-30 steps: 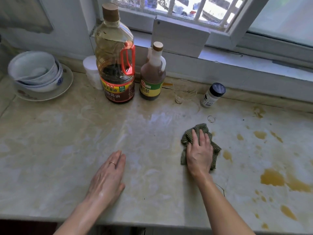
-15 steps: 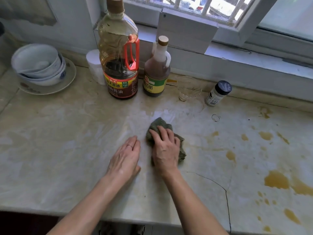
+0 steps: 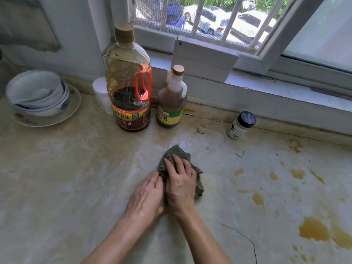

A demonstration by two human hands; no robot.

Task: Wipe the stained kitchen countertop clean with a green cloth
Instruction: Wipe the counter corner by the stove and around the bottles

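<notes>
Mid-wipe: cloth (image 3: pixel 198 184) is pressed flat under right hand (image 3: pixel 181 184), fingers spread; left hand (image 3: pixel 146 197) flat, holding nothing; stains (image 3: pixel 312 228) rightward are judged next

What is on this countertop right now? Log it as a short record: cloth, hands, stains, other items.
cloth: green cloth, bunched, flat on the countertop near the middle
right hand: right hand pressed palm-down on the cloth
left hand: left hand flat beside it, fingertips at the cloth's left edge
stains: yellow-brown stains unwiped at the right
back row: soy sauce bottle, vinegar bottle, glass cup, spice jar
far left: stacked bowls on a plate
</notes>
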